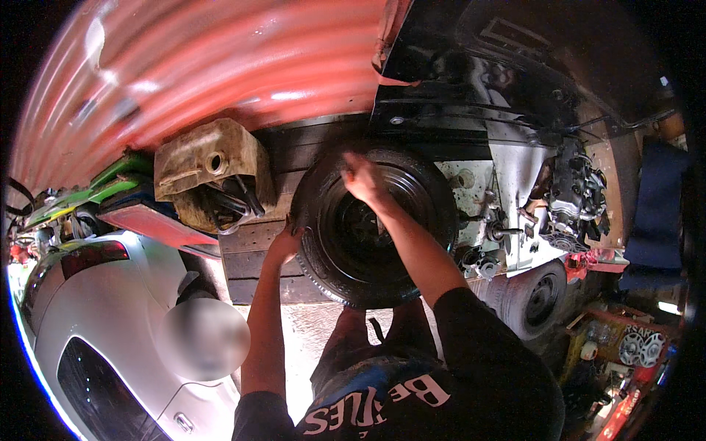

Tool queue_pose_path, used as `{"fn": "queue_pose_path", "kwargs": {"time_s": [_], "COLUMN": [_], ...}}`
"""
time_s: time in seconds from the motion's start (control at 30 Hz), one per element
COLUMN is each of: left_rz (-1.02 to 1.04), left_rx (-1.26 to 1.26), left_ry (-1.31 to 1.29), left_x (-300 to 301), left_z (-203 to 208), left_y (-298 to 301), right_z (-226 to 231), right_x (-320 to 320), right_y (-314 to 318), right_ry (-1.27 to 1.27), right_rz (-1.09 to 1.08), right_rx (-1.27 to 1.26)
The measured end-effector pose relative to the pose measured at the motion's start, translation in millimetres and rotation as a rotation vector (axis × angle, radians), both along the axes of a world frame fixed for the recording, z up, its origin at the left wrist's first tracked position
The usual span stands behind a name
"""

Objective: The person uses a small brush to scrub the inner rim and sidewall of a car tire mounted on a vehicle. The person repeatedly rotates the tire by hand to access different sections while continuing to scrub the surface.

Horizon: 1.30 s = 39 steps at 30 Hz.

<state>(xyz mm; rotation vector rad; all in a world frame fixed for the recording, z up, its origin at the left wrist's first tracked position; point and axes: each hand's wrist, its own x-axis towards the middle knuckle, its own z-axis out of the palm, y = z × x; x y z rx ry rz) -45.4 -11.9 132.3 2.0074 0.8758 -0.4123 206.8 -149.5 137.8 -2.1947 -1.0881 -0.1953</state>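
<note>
A black wheel point(340, 275), a tyre on a dark steel rim, is in front of me at the middle of the view, against a dark plank surface. My left hand point(284, 245) grips the tyre's left edge, its fingers partly hidden against the rubber. Over the upper part of the wheel, my right hand point(362, 180) has its fingers curled in near the rim's edge. Whether something small is in those fingers I cannot make out. My right forearm crosses in front of the rim and covers part of it.
A dirty tan tank point(198, 158) sits on the planks point(257, 253) to the left. A silver car point(125, 294) stands at lower left. Engine parts point(573, 195) lie to the right, with more tyres point(540, 298) below them. A red corrugated sheet point(243, 59) rises behind.
</note>
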Motion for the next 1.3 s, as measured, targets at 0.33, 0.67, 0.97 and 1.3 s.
{"fn": "queue_pose_path", "kwargs": {"time_s": [0.33, 0.67, 0.97, 1.3], "left_rz": [-0.009, -0.091, 0.016, -0.150], "left_rx": [-0.043, 0.003, -0.021, 0.049], "left_ry": [-0.042, 0.014, -0.071, -0.047], "left_x": [-15, 5, -36, -15], "left_z": [-20, -11, -26, -33], "left_y": [17, 8, 31, 17], "right_z": [5, -58, 28, 47], "right_x": [132, 99, 84, -27], "right_y": [-89, 4, -138, -297], "right_ry": [0.478, 0.820, 0.189, 0.638], "right_rz": [-0.823, -0.513, -0.201, 0.137], "right_rx": [-0.096, 0.497, -0.036, -0.285]}}
